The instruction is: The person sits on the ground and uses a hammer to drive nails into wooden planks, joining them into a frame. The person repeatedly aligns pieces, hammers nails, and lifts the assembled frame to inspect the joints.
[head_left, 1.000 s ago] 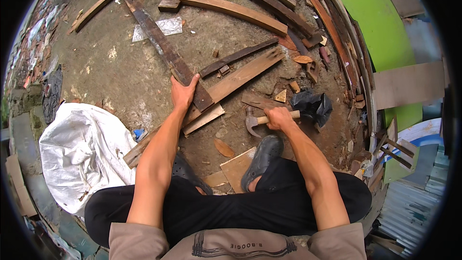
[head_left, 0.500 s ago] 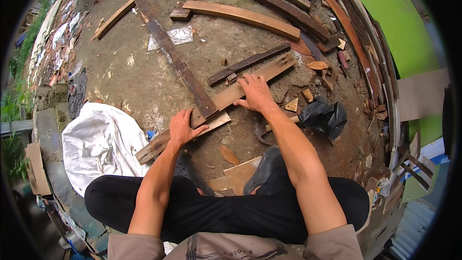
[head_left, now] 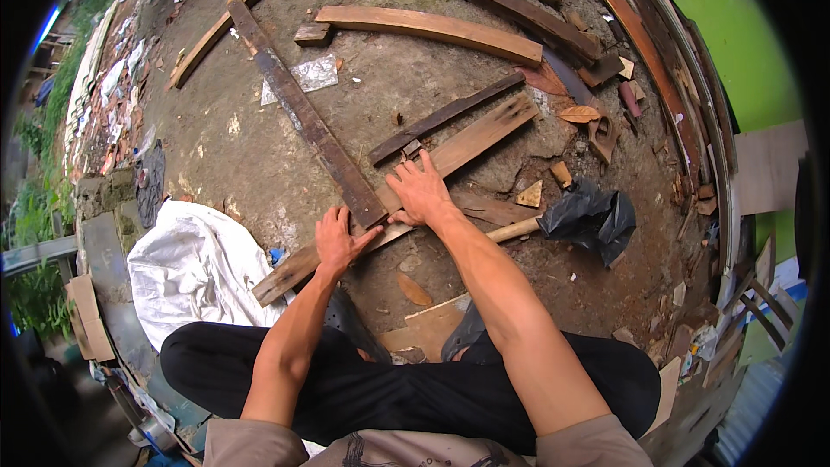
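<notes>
A long weathered plank [head_left: 484, 140] lies slantwise before me. A darker plank [head_left: 304, 117] meets it at an angle, its near end resting on top. My left hand [head_left: 339, 240] grips the weathered plank left of this crossing, with its thumb by the dark plank's end. My right hand [head_left: 421, 193] spans the weathered plank just right of the crossing, fingers over the far side. A pale piece of wood shows partly under the joint. A wooden tool handle [head_left: 516, 230] lies beside my right forearm, which hides its other end.
A white sack [head_left: 194, 264] lies at left, a black plastic bag [head_left: 592, 220] at right. A short dark strip [head_left: 450, 117] lies beyond the weathered plank. Further off are a brown beam [head_left: 432, 30], other timber, and a saw handle [head_left: 603, 137]. A green wall [head_left: 718, 35] stands at right.
My right hand has slid left along the weathered plank, close to the crossing. My left hand has shifted slightly toward the joint. The hammer head is now hidden by my forearm.
</notes>
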`<state>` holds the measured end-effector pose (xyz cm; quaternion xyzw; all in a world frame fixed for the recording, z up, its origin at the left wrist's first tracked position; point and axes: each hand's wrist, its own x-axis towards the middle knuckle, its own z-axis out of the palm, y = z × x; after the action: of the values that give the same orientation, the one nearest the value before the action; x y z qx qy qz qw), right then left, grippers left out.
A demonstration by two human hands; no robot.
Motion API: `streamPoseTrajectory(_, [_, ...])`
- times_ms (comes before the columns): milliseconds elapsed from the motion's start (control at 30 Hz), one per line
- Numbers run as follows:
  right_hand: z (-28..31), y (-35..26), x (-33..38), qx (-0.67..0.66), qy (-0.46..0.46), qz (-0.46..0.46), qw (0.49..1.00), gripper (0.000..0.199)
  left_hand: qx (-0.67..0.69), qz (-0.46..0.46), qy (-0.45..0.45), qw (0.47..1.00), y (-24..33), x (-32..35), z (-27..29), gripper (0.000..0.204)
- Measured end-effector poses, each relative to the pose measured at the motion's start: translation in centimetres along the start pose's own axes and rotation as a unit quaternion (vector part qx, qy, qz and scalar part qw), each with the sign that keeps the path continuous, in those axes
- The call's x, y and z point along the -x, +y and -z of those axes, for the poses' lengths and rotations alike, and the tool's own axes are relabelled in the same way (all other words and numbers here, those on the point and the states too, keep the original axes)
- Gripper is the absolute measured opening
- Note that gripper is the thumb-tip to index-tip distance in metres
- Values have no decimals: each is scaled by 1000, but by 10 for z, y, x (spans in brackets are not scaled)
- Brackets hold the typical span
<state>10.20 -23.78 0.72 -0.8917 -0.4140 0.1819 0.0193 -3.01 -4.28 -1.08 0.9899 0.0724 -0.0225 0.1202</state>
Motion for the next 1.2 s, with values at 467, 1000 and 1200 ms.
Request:
streamPoseTrajectory(467, [-17, 12, -2, -46, 31, 32, 998, 83, -7, -16, 20, 1000, 4, -4, 4, 69])
streamPoseTrajectory(1000, [-14, 7, 1, -7, 51, 18, 999, 94, -19, 0, 16, 1000, 4, 1, 4, 75])
streamPoseTrajectory(1200, [-5, 0, 2, -8, 27, 8, 1000, 97, -23, -25, -20, 999, 3, 2, 11, 86])
